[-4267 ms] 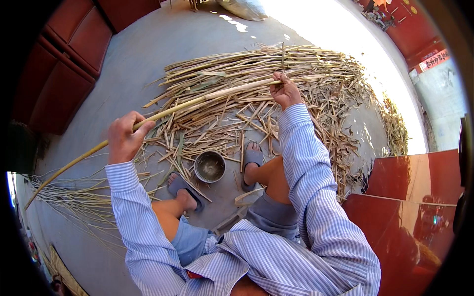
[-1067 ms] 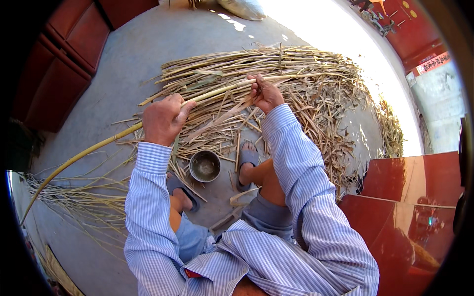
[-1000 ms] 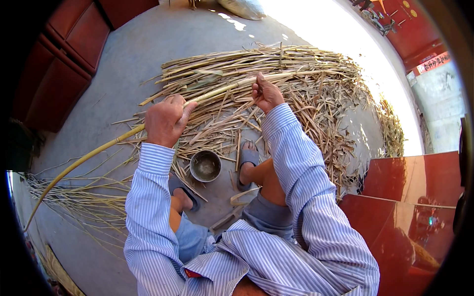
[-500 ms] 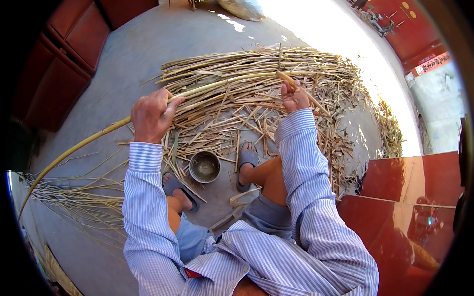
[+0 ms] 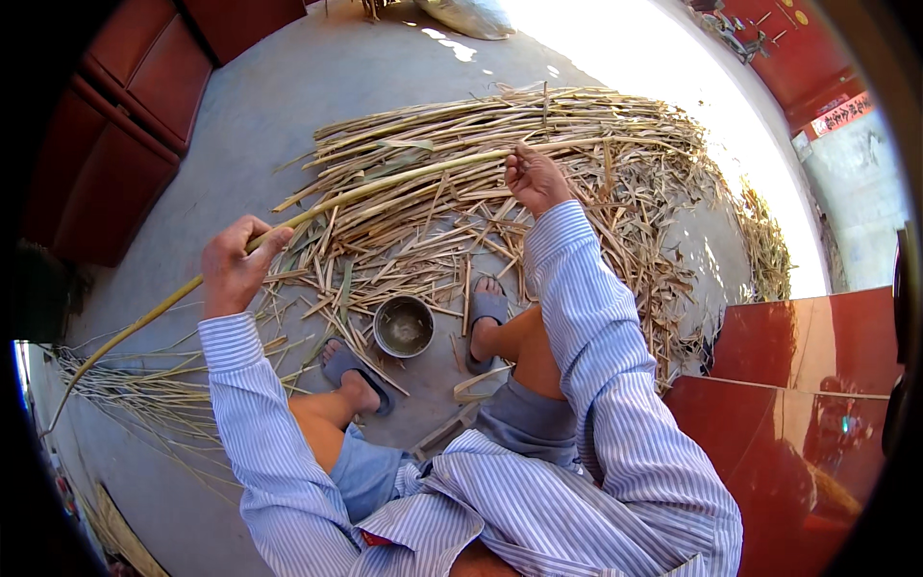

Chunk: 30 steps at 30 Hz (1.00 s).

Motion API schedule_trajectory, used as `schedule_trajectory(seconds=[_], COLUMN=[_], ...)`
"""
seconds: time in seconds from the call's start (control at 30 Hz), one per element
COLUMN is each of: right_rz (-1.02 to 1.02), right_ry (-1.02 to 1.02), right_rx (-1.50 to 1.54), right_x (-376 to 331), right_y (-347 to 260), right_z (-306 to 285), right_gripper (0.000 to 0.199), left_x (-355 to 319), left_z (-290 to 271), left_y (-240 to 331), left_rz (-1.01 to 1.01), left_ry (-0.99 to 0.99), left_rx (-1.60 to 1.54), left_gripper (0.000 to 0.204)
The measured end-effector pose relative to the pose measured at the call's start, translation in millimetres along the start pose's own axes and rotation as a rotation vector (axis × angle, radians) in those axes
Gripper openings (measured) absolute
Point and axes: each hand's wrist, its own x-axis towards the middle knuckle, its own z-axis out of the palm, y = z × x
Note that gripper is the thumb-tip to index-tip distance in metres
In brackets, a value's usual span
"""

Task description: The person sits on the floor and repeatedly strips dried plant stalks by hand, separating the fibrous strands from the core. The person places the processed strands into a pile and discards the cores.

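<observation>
A long yellow-green plant stalk (image 5: 385, 181) bends from the lower left up across the pile to my right hand. My left hand (image 5: 240, 264) is closed round it partway along, thumb laid along its top. At the upper end, my right hand (image 5: 536, 180) has its fingers curled in and pinches the stalk near its tip. Whether a short tan piece is also in that hand cannot be made out. Beneath lies a wide heap of dry tan stalks (image 5: 461, 135), with broken bits and leaf scraps on its near side.
A round metal bowl (image 5: 403, 326) stands between my sandalled feet. Thin green branches (image 5: 144, 385) fan out on the floor at left. Dark red cabinets (image 5: 120, 154) stand at the far left, glossy red panels (image 5: 788, 413) at right. A pale sack (image 5: 466, 17) sits at the back.
My left hand has moved left and towards me along the stalk. My right hand has come left and turned, and the short tan piece at its fingers no longer shows.
</observation>
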Motion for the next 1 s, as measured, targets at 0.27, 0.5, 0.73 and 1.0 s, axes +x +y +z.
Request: schedule_trajectory(seconds=[0.27, 0.5, 0.73, 1.0], right_rz=[0.068, 0.173, 0.08, -1.415], right_ry=[-0.054, -0.111, 0.031, -0.533], right_rx=[-0.594, -0.611, -0.667, -1.191], right_x=[-56.3, -54.1, -41.9, -117.7], right_y=[15.1, 25.1, 23.2, 87.3], right_z=[59.9, 53.3, 46.5, 110.2], right_gripper=[0.034, 0.029, 0.028, 0.027], left_x=[10.5, 12.0, 11.7, 14.1], left_z=[43.4, 50.3, 54.7, 66.1], left_y=[42.5, 41.7, 45.3, 55.6], left_rz=[0.319, 0.384, 0.44, 0.145], left_ry=[0.133, 0.158, 0.186, 0.1], left_rx=[0.065, 0.158, 0.16, 0.06], left_gripper=[0.03, 0.027, 0.029, 0.035])
